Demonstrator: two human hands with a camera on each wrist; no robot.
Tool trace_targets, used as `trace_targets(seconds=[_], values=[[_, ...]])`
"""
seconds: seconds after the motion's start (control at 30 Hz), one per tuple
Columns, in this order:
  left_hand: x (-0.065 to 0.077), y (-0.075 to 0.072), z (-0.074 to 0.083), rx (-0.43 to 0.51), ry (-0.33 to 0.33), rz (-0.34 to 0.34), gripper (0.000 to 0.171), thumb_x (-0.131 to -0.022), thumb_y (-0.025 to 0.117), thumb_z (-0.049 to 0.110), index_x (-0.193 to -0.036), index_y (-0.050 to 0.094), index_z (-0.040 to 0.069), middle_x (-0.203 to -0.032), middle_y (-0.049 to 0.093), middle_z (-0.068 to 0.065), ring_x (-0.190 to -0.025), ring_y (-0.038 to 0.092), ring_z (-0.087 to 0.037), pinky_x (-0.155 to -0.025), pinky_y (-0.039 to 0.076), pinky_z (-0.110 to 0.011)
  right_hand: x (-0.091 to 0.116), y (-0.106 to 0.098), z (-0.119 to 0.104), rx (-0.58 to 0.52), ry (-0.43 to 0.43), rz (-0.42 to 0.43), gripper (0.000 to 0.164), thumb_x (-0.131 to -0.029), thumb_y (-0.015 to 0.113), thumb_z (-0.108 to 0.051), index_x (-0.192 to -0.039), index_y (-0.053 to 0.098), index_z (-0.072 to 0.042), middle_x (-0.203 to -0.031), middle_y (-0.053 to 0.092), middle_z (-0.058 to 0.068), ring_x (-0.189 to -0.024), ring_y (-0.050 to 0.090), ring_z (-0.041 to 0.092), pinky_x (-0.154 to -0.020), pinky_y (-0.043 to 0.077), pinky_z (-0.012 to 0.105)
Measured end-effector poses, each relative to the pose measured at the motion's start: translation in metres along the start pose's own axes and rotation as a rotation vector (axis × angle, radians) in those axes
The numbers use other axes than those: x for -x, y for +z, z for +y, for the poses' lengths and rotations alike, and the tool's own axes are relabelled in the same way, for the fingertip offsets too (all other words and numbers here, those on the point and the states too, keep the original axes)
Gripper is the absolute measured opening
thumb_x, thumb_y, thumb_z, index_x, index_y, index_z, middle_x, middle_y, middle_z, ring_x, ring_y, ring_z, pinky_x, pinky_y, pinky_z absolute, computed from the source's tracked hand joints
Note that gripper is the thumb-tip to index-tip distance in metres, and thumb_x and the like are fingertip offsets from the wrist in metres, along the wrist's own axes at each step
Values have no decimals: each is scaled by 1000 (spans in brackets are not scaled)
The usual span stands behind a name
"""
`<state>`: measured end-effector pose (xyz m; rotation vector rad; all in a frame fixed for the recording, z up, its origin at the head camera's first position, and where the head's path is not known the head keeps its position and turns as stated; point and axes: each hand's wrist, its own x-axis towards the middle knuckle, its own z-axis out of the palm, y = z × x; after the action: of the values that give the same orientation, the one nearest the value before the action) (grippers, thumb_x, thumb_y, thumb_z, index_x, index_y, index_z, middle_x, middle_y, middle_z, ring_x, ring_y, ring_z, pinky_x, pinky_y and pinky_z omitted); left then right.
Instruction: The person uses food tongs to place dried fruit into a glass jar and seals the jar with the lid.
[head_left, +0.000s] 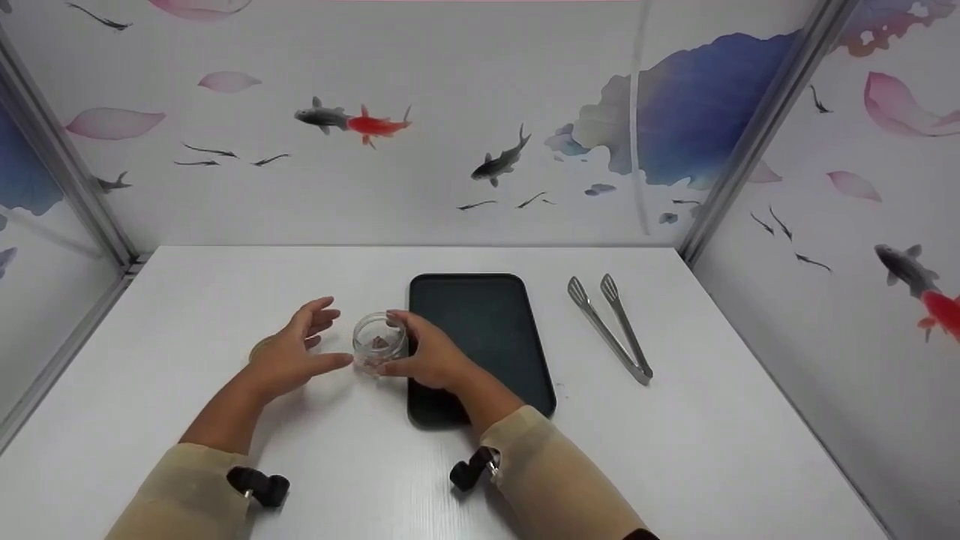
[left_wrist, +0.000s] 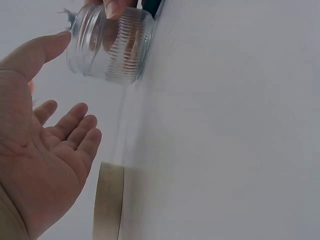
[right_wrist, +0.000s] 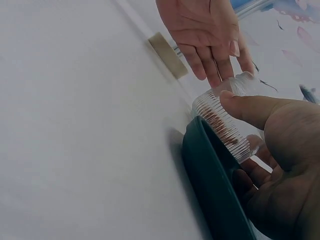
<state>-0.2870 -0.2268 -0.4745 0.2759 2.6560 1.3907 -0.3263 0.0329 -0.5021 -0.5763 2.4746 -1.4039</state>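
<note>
A clear glass jar (head_left: 380,341) with ribbed sides stands upright at the tray's left edge, reddish-brown pieces inside it. My right hand (head_left: 431,352) grips the jar from the right, thumb on the near side and fingers round the far side. To the left, my left hand (head_left: 292,356) has its palm turned toward the jar, fingers apart and relaxed. Its thumb tip (left_wrist: 62,39) is right by the jar; whether they touch I cannot tell. Below the left hand lies a flat beige round piece (left_wrist: 109,200), mostly hidden by that hand in the head view.
A dark rectangular tray (head_left: 480,315) lies under my right forearm. Metal tongs (head_left: 619,334) rest spread on the white table (head_left: 712,450) to its right. Printed panels wall the table at the back (head_left: 420,202) and sides.
</note>
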Motion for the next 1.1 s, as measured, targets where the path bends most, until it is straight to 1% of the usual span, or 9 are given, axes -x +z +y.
trace_targets(seconds=[0.13,0.2,0.3,0.43,0.53,0.6,0.73,0.97,1.1], values=[[1,-12,-5,12,-10,49,109,-92,86,42,-171,15,16,-174,32,-16,-163,30,-44,-130,29,-59,0,0,0,-7,10,0,90,-86,93,-27,-162,45,-31,-162,54,-6,-145,53,15,-127,40,44],[1,-18,-8,31,-11,57,113,-90,87,44,-171,14,15,-175,31,-17,-163,28,-44,-131,27,-59,-1,0,2,-9,-7,-3,90,-86,93,-27,-162,45,-30,-161,54,-5,-144,55,16,-125,41,45],[1,-27,-14,33,-27,63,114,-90,87,43,-172,12,14,-175,29,-18,-161,30,-46,-131,27,-60,-3,0,5,-13,-34,-11,90,-87,92,-26,-163,44,-27,-161,55,-4,-142,56,18,-123,43,45],[2,-39,-24,-6,-44,82,112,-92,86,41,-172,13,13,-176,28,-18,-162,29,-46,-131,26,-62,-4,0,7,-15,-50,-20,90,-87,92,-26,-163,43,-26,-161,54,-2,-141,57,18,-121,45,44],[3,-47,-32,-34,-53,95,109,-94,84,40,-172,13,10,-176,27,-19,-164,22,-45,-131,23,-63,-3,-1,6,-16,-55,-22,90,-88,92,-25,-164,43,-26,-162,53,-2,-142,56,19,-121,45,43],[5,-51,-36,-41,-54,93,109,-94,83,40,-171,14,9,-176,27,-20,-165,20,-45,-131,22,-64,-3,-2,6,-16,-58,-20,90,-88,91,-24,-164,43,-26,-163,53,-1,-142,56,19,-122,44,43],[12,-58,-45,-35,-64,72,110,-94,83,44,-171,13,7,-175,27,-23,-164,19,-46,-131,21,-65,-3,-2,5,-13,-60,-20,90,-88,91,-24,-164,42,-26,-162,54,-1,-140,58,18,-121,45,43],[20,-63,-57,-52,-122,25,116,-93,83,50,-172,9,7,-174,26,-26,-161,22,-53,-129,25,-67,-2,-3,5,-23,-57,-20,91,-88,91,-24,-164,42,-27,-162,54,-1,-140,57,18,-120,45,43],[23,-64,-59,-63,-131,12,119,-91,84,50,-172,8,7,-174,26,-26,-162,21,-53,-128,25,-69,-1,-3,5,-18,-59,-19,91,-87,92,-26,-163,43,-27,-160,55,1,-139,58,18,-120,45,44]])
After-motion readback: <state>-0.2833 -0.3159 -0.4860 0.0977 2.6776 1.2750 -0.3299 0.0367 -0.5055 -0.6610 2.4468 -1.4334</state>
